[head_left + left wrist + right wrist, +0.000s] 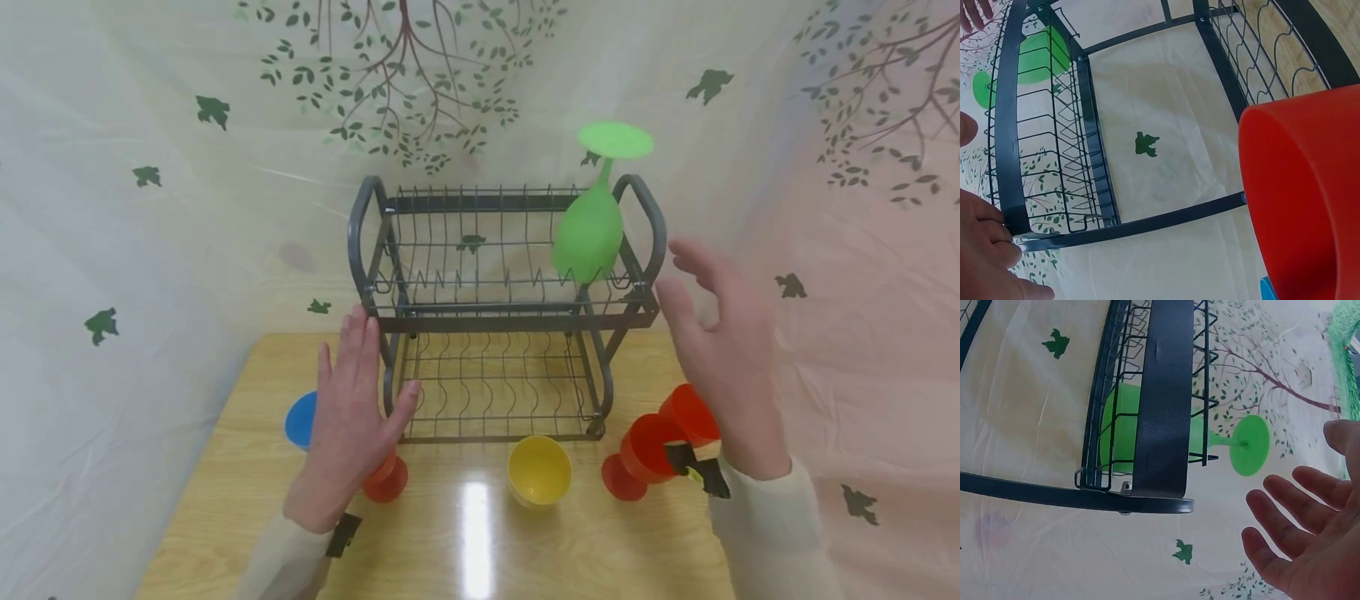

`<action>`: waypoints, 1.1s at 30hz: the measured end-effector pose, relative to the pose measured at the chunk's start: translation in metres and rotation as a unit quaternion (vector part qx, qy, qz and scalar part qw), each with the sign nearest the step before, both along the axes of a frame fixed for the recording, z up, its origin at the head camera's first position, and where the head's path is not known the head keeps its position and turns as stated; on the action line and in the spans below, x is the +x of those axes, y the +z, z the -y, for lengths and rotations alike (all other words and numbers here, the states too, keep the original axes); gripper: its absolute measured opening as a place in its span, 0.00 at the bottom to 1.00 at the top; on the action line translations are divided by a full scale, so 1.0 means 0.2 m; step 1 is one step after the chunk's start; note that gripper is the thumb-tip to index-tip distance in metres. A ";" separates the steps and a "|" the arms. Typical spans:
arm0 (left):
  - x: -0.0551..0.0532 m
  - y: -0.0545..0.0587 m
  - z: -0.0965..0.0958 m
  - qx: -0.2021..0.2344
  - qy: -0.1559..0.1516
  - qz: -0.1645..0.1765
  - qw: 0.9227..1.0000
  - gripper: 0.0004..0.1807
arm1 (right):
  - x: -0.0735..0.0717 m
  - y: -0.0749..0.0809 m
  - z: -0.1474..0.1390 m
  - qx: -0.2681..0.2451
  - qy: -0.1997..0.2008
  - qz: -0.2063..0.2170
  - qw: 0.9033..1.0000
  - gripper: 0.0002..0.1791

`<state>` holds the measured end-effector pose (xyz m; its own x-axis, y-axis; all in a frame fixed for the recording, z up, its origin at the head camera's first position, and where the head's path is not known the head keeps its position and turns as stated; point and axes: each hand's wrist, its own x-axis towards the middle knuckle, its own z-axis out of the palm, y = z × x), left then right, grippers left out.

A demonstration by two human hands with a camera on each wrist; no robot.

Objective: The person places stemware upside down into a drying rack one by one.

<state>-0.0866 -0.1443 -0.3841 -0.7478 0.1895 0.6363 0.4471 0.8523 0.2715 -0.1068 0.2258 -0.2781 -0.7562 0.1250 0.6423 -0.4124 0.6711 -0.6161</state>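
A dark two-tier dish rack (517,323) stands at the back of the table. In its upper tier, on the right, a green goblet (588,237) leans upside down with its foot in the air. My left hand (352,425), fingers extended, has its fingertips at the rack's left front corner; the left wrist view shows them against the frame. To the right of the rack, my right hand (731,350) hovers with fingers spread and nothing in it. The right wrist view shows a gap between those fingers (1279,519) and the rack.
A red goblet (386,481) and a blue cup (300,421) stand partly hidden by the left hand. In front of the rack is a yellow cup (540,471). Red goblets (648,450) stand at the right, below the right hand. A leaf-printed cloth (225,250) hangs behind.
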 end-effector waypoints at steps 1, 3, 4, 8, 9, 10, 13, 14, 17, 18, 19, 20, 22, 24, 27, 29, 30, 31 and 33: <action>0.00 0.00 0.00 0.002 -0.001 -0.001 1.000 0.48 | 0.01 -0.02 0.00 -0.002 -0.001 -0.015 1.000 0.22; 0.00 0.00 0.00 0.005 -0.003 0.000 1.000 0.48 | 0.03 -0.06 0.00 -0.008 -0.003 -0.041 0.999 0.21; 0.00 0.00 0.00 0.007 -0.003 0.002 1.000 0.48 | 0.04 -0.08 0.00 -0.011 -0.004 -0.049 0.999 0.21; 0.00 -0.01 0.01 0.014 -0.004 -0.001 1.000 0.48 | 0.08 -0.15 0.01 -0.029 0.002 -0.061 0.998 0.20; 0.00 -0.02 0.01 0.016 -0.004 -0.005 1.000 0.48 | 0.09 -0.17 0.01 -0.031 0.008 -0.060 0.998 0.20; 0.00 -0.02 0.01 0.019 -0.006 -0.010 1.000 0.47 | 0.11 -0.19 0.02 -0.033 0.015 -0.057 0.998 0.20; 0.00 -0.03 0.01 0.028 -0.013 -0.032 0.999 0.46 | 0.14 -0.26 0.04 -0.038 0.038 -0.044 0.998 0.22; 0.00 -0.04 0.01 0.030 -0.016 -0.041 0.999 0.45 | 0.15 -0.28 0.04 -0.036 0.045 -0.038 0.998 0.22; 0.00 -0.05 0.01 0.039 -0.022 -0.061 0.997 0.44 | 0.18 -0.35 0.06 -0.033 0.058 -0.012 0.998 0.24; 0.01 -0.06 0.00 0.041 -0.023 -0.066 0.997 0.43 | 0.19 -0.37 0.06 -0.033 0.058 -0.001 0.998 0.25; 0.01 -0.06 0.00 0.044 -0.024 -0.071 0.996 0.43 | 0.21 -0.39 0.06 -0.032 0.058 0.008 0.998 0.25; 0.02 -0.06 0.00 0.047 -0.028 -0.076 0.996 0.42 | 0.22 -0.40 0.06 -0.029 0.060 0.014 0.998 0.26; 0.03 -0.06 0.00 0.053 -0.034 -0.082 0.995 0.41 | 0.23 -0.44 0.06 -0.023 0.063 0.020 0.998 0.26; 0.04 -0.07 -0.01 0.060 -0.045 -0.094 0.993 0.39 | 0.25 -0.48 0.07 -0.014 0.070 0.023 0.997 0.28; 0.06 -0.10 -0.04 0.063 -0.073 -0.110 0.989 0.37 | 0.28 -0.52 0.07 0.001 0.086 0.024 0.996 0.30; 0.07 -0.12 -0.07 0.060 -0.094 -0.113 0.987 0.37 | 0.30 -0.55 0.08 0.008 0.090 0.032 0.995 0.31; 0.08 -0.13 -0.08 0.057 -0.105 -0.113 0.986 0.37 | 0.31 -0.57 0.09 0.010 0.092 0.038 0.995 0.31; 0.09 -0.15 -0.10 0.053 -0.113 -0.108 0.986 0.37 | 0.32 -0.58 0.09 0.014 0.091 0.043 0.995 0.31; 0.11 -0.17 -0.12 0.044 -0.126 -0.088 0.987 0.37 | 0.34 -0.60 0.09 0.016 0.090 0.055 0.994 0.31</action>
<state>-0.0645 -0.1203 -0.4190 -0.5608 0.2929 0.7744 0.6886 0.6844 0.2398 -0.0383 0.2072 -0.3987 -0.8298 -0.0384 0.5567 -0.4597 0.6126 -0.6429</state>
